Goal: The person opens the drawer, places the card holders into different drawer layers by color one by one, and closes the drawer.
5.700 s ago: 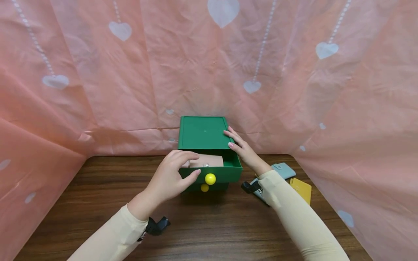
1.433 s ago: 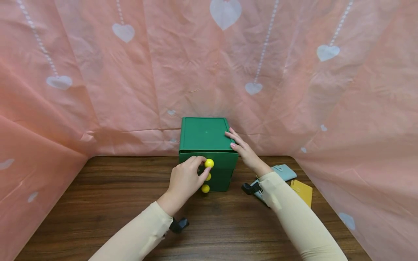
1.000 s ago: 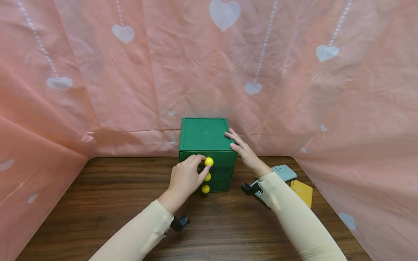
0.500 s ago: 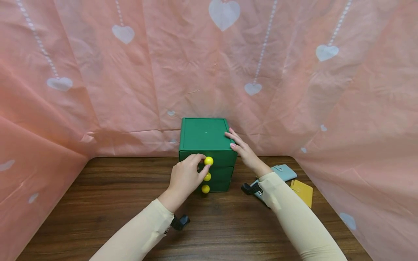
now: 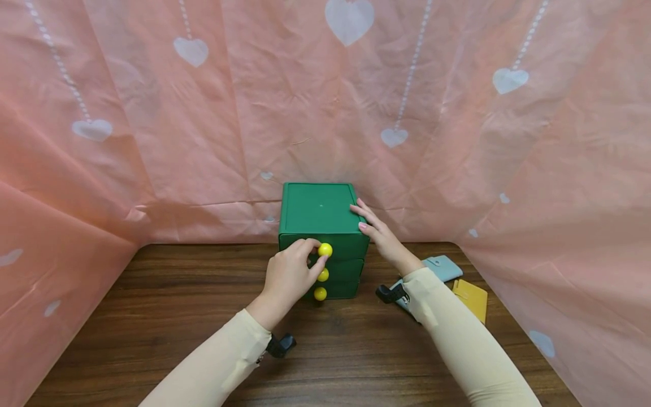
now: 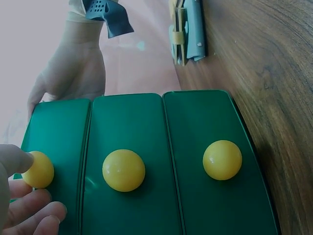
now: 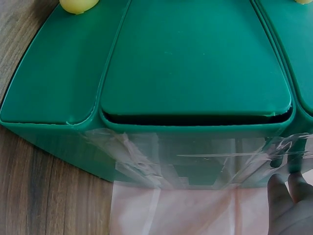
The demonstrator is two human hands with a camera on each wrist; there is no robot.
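Observation:
A green drawer cabinet (image 5: 320, 209) stands at the back of the table, its three drawers pushed in, each with a round yellow knob. My left hand (image 5: 290, 274) pinches the top drawer's knob (image 5: 325, 250) between thumb and forefinger. The middle knob (image 6: 123, 170) and bottom knob (image 6: 222, 160) show fully in the left wrist view. My right hand (image 5: 383, 240) rests with spread, straight fingers on the cabinet's right top edge. In the right wrist view, clear tape (image 7: 195, 161) runs along the cabinet's side, near the fingers (image 7: 281, 196). The drawers' contents are hidden.
Right of the cabinet lie a light blue wallet (image 5: 443, 268) and a yellow wallet (image 5: 470, 299) on the dark wooden table (image 5: 325, 356). Another bluish item is partly under the right forearm. A pink curtain (image 5: 315, 113) with white hearts hangs behind and at both sides.
Earlier the top drawer stood out with a pale pink item inside and my left hand over it. Then the left hand pinched the knob and the drawer slid in. The right hand stayed put.

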